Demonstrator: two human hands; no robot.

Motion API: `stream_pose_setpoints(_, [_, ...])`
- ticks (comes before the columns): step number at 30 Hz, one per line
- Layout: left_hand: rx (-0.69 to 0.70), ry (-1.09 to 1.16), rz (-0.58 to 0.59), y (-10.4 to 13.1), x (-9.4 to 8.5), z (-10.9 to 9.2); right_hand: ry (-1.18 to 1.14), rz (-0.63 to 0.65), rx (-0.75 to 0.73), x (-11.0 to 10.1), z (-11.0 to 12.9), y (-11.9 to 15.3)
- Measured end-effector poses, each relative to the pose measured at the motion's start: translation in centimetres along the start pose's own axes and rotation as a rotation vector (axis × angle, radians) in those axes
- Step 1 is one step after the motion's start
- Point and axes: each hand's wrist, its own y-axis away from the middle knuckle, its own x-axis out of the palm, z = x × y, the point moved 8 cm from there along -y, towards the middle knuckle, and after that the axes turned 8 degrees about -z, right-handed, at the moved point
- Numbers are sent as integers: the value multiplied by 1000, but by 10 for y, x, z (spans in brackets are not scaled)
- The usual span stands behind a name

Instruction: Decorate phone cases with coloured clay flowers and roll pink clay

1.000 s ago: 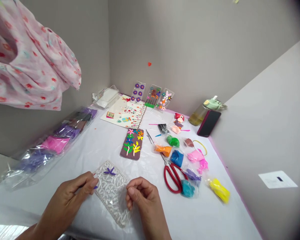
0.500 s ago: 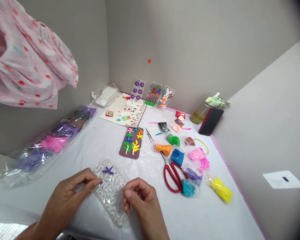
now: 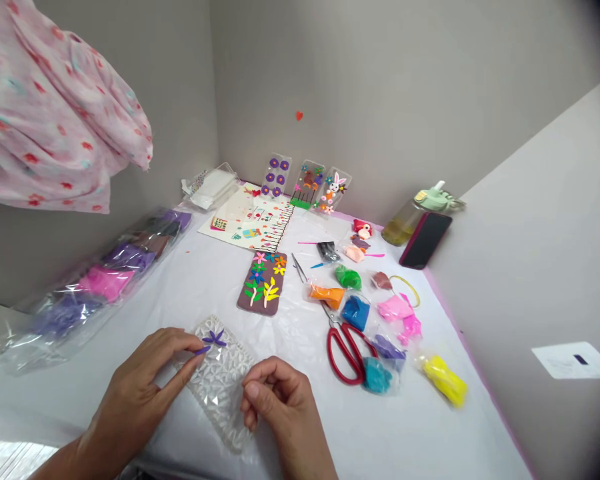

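Head view: white-covered table (image 3: 200, 287) fills the lower half, from eight o'clock round to four. Pink floral cloth (image 3: 55, 120) hangs at ten o'clock. Below it, at nine, lies a long clear bag (image 3: 113, 283) of coloured packs, then, at twelve o'clock from the clear case, an open notebook (image 3: 247, 220). Left hand (image 3: 147, 380) comes in at eight o'clock, thumb and forefinger narrow, pinching a purple strip; right hand (image 3: 283, 400) is at six, fingers curled in and thumb close to them, and I cannot tell whether they grip anything. Between the hands, at seven o'clock, the clear textured case (image 3: 217, 393) rests on the cloth. At one o'clock from it lies a brown case (image 3: 263, 283) with clay flowers; between two and three, red-handled scissors (image 3: 347, 353). Blue packet (image 3: 355, 313) sits just above their handles. Smallest: purple flower (image 3: 216, 339) at the clear case's twelve-o'clock end and purple strip (image 3: 203, 350) just beside it at eight, contact unclear
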Motion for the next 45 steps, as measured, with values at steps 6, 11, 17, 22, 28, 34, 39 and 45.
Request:
stream_pose_setpoints(6, [178, -82, 21, 1, 5, -6, 3, 5, 11, 0, -1, 0])
stream_pose_setpoints(11, [199, -76, 61, 1, 10, -5, -5, 14, 22, 1, -3, 0])
stream_pose_setpoints(17, [200, -83, 75, 3, 13, 0, -3, 14, 28, 0, -4, -1])
stream_pose_setpoints(22, [202, -96, 111, 4, 17, 3, 2, 19, 41, 0, -4, -1])
stream_pose_setpoints(28, [216, -114, 102, 2, 17, 0, 1, 26, 36, 2, -4, 0])
stream_pose_setpoints(34, [234, -118, 106, -1, 18, -4, 5, 24, 34, 1, -4, 0])
stream_pose_setpoints(39, [206, -100, 131, -1, 19, -2, -1, 28, 36, 1, -3, 0])
stream_pose_setpoints(45, [201, -102, 141, 1, 20, -3, -15, 17, 22, 0, -3, 1])
